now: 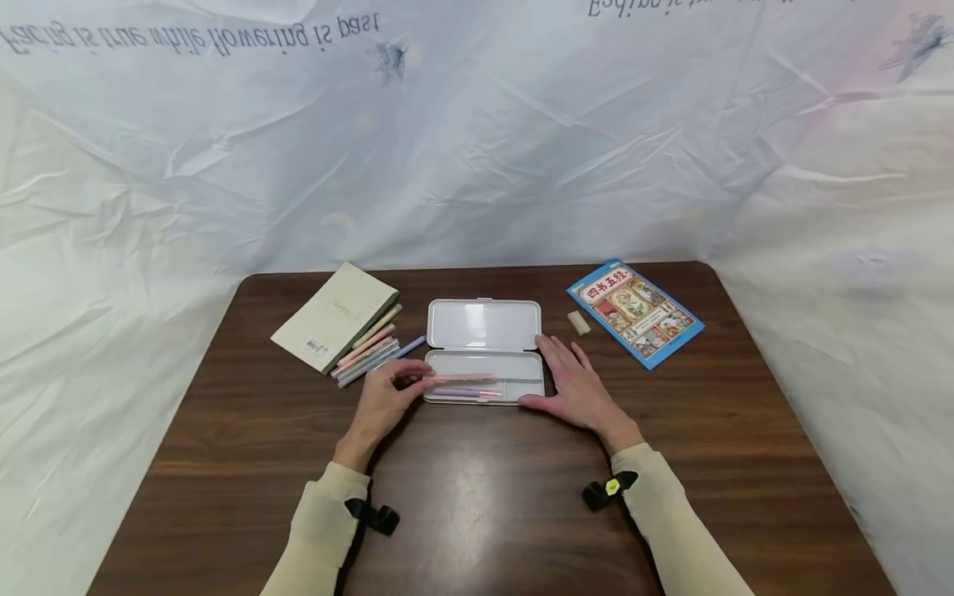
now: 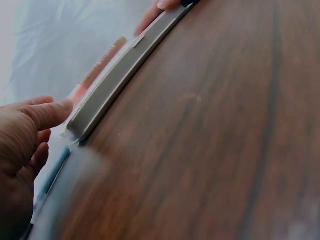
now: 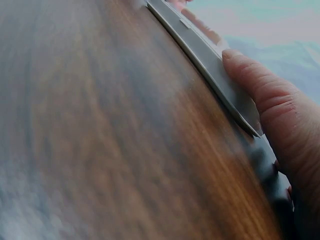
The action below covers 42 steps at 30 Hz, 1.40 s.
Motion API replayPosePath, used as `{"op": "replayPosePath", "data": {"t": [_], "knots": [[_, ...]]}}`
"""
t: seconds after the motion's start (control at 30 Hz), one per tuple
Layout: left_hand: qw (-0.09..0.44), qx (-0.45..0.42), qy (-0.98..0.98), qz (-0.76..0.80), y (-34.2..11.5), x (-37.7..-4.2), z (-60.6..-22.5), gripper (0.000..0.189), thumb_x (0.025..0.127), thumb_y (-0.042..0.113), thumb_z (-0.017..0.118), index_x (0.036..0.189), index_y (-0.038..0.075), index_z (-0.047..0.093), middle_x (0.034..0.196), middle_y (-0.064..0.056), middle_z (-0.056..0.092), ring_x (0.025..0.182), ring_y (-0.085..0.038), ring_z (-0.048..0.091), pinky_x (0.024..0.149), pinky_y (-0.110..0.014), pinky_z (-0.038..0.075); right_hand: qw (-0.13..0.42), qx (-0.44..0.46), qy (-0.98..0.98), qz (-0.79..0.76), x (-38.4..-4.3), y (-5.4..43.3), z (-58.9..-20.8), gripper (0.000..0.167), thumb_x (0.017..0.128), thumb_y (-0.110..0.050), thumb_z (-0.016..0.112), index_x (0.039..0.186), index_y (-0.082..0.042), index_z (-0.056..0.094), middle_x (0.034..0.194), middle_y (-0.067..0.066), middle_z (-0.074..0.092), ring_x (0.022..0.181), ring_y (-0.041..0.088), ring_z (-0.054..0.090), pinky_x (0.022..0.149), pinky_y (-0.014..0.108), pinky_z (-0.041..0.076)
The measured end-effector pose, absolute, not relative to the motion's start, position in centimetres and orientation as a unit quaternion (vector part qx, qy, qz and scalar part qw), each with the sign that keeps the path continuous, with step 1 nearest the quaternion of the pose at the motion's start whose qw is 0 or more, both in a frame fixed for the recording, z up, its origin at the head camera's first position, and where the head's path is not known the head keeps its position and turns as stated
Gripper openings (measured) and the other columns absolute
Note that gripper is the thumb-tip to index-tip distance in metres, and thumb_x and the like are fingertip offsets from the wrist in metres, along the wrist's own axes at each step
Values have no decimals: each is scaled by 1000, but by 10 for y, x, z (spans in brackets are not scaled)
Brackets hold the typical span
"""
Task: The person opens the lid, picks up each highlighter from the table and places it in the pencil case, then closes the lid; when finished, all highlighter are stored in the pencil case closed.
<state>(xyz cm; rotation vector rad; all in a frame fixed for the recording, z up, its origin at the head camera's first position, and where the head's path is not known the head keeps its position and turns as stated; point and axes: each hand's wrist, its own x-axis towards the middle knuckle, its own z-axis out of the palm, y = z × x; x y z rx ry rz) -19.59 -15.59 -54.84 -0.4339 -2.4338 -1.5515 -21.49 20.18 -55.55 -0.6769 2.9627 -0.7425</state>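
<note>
A white pencil case (image 1: pixel 486 364) lies unfolded in the middle of the table, its lid (image 1: pixel 483 324) tilted back. My left hand (image 1: pixel 384 399) pinches a pink pen (image 1: pixel 464 378) between thumb and fingers, over the case's left end. In the left wrist view the pink pen (image 2: pixel 102 62) shows above the case's front wall (image 2: pixel 117 82). Purple pens (image 1: pixel 465 392) lie inside the case along the front. At the case's right end rests my right hand (image 1: pixel 580 391), thumb at the front corner and extended fingers by the hinge side; the right wrist view shows the thumb (image 3: pixel 250 75) touching the case wall (image 3: pixel 205 60).
Several pens (image 1: pixel 368 352) in pastel colours lie left of the case, beside a cream notebook (image 1: pixel 335 319). One blue pen (image 1: pixel 410 346) points toward the case. To the right are a beige eraser (image 1: pixel 578 323) and a blue-bordered booklet (image 1: pixel 636 313). A pale curtain (image 1: pixel 477 165) hangs behind the table.
</note>
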Motion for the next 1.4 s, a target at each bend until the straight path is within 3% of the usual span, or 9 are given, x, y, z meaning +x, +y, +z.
{"op": "replayPosePath", "data": {"t": [0.27,0.93,1.13,1.4], "knots": [[74,-157,-844,-508,-153,-198,-546,21,87,10,88,106,11,80,103,-2,77,92,-18,69,79,-28,54,6,-216,947,-237,-215,201,-553,116,85,-70,75,168,-8,23,172,14,31,160,34,24,128,56,8],[64,-175,-850,-493,-154,-199,-547,25,87,12,89,110,14,79,107,1,77,95,-18,69,80,-34,55,12,-212,949,-234,-215,200,-555,116,86,-71,74,169,-9,22,172,13,30,160,33,23,128,55,7],[58,-154,-842,-514,-155,-198,-547,27,86,13,90,111,14,80,107,1,77,97,-19,68,83,-30,53,9,-214,948,-235,-215,201,-556,115,86,-71,74,169,-9,22,172,13,30,160,33,24,128,55,7],[109,-128,-812,-559,-173,-200,-551,31,83,3,90,112,7,79,105,-7,80,95,-20,73,83,-21,52,8,-215,948,-237,-215,201,-555,115,86,-69,74,169,-9,22,172,13,30,160,33,23,128,56,7]]}}
